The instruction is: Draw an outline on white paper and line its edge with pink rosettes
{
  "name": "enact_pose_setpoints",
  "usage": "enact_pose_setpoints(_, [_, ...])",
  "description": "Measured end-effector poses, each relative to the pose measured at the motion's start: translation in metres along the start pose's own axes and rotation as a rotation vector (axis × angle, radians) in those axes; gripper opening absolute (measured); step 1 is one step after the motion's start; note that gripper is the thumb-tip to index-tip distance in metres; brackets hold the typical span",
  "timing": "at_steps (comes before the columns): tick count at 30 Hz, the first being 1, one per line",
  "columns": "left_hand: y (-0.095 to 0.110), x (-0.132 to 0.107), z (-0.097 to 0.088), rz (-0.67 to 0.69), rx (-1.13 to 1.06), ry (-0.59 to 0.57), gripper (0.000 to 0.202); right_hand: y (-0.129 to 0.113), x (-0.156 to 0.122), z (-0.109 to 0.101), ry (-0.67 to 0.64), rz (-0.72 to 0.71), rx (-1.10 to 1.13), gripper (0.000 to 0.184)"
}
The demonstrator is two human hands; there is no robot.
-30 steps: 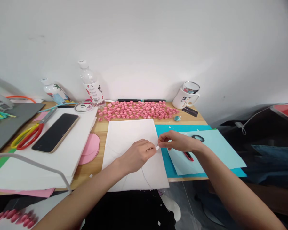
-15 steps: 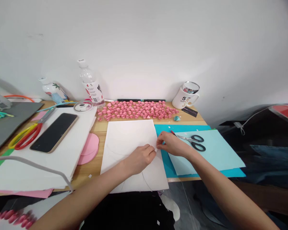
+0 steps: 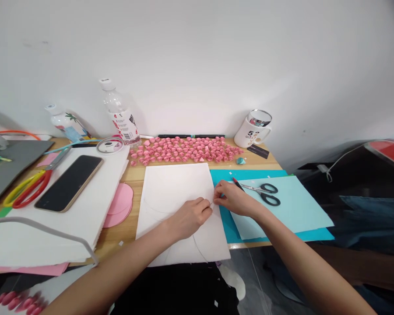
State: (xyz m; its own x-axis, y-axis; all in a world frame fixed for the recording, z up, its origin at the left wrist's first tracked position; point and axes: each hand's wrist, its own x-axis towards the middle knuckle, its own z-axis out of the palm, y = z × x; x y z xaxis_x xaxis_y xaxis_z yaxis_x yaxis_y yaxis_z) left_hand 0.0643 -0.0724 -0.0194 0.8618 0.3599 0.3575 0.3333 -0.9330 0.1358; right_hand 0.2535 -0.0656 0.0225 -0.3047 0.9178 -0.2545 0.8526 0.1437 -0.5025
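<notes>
A white sheet [image 3: 174, 183] with faint curved pencil lines lies in front of me. My left hand [image 3: 193, 216] is over its right half, thumb and fingers pinched together. Just right of it, my right hand [image 3: 232, 197] is also closed in a pinch near the sheet's right edge. A tiny pale thing shows between the two sets of fingertips, too small to name. Under my right forearm are a light blue sheet [image 3: 302, 205] and a brighter blue sheet [image 3: 228, 227]. Black-handled scissors [image 3: 268, 188] and a red-tipped pen [image 3: 237, 183] lie beside my right hand.
Many small pink paper curls [image 3: 184, 149] spread along the back, with a white mug [image 3: 249, 133] to their right and a bottle [image 3: 123, 118] to their left. On the left, a phone [image 3: 70, 183] and red-yellow scissors [image 3: 33, 186] lie on white paper. Pink circles [image 3: 120, 203] sit between.
Both hands keep nearly the same pinched pose close together. The view has shifted slightly, so the things on the table appear a little further left.
</notes>
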Motion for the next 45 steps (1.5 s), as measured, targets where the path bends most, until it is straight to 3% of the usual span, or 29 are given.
enact_pose_setpoints(13, [-0.001,-0.001,0.000,0.035,0.025,-0.004,0.027,-0.004,0.001,-0.003,-0.035,0.007,-0.029,0.014])
enact_pose_setpoints(21, [-0.002,0.000,0.000,0.026,0.003,-0.027,0.030,-0.002,0.002,0.000,0.009,-0.014,-0.036,0.014])
enact_pose_setpoints(27, [-0.001,-0.001,-0.006,0.014,-0.035,-0.085,0.030,0.007,0.008,0.002,0.063,0.083,0.067,0.009])
enact_pose_setpoints(30, [0.000,-0.001,-0.011,0.032,-0.060,-0.076,0.029,0.010,0.006,0.006,0.072,0.063,0.127,0.009])
enact_pose_setpoints(37, [0.000,-0.001,-0.017,0.036,-0.170,-0.057,0.024,0.003,-0.006,0.023,0.160,0.094,0.109,0.030])
enact_pose_setpoints(41, [-0.011,-0.003,-0.029,-0.122,-0.488,0.068,0.022,0.006,-0.006,0.027,0.206,0.132,0.184,0.035])
enact_pose_setpoints(43, [-0.029,-0.007,-0.045,-0.362,-0.500,0.263,0.022,0.010,-0.004,0.027,0.235,0.141,0.250,0.026])
enact_pose_setpoints(45, [-0.053,-0.014,-0.064,-0.676,-0.378,0.397,0.019,0.011,-0.003,0.026,0.263,0.168,0.300,0.013])
